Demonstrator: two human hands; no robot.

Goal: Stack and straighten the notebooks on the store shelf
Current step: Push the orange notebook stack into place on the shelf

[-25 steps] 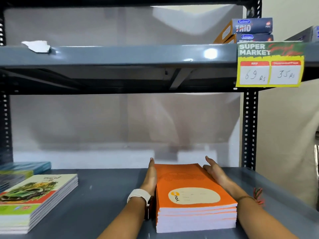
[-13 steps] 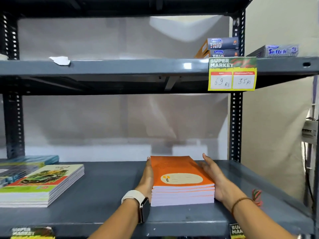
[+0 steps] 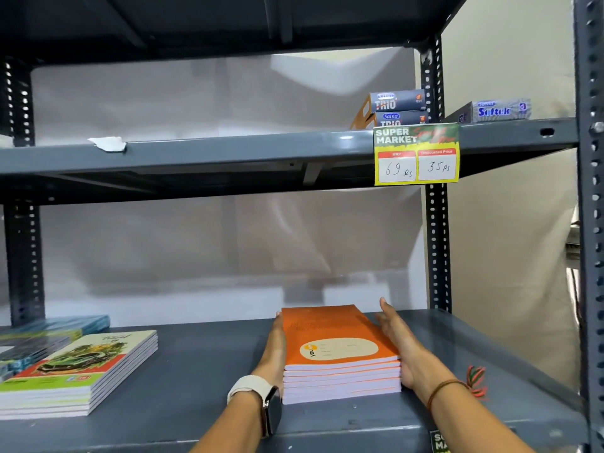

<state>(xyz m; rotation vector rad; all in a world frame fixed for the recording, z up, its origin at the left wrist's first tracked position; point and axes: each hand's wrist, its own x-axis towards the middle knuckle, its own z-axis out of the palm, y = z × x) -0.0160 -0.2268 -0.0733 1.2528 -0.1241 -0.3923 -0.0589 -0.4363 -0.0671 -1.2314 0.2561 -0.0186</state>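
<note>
Now both hands are pressing flat against the orange notebook stack (image 3: 340, 353) on the grey shelf (image 3: 202, 380). Left hand (image 3: 273, 351) is bracing its nine o'clock side and right hand (image 3: 397, 341) its three o'clock side, fingers extended, not curled.

Orange notebooks (image 3: 330, 338) – cream oval label; grey shelf (image 3: 196, 371); yellow-green price tag (image 3: 415, 155)

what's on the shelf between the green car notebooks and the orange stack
In the head view, only bare grey shelf and the left hand, flat against the orange stack; the green car notebooks lie apart.
</note>
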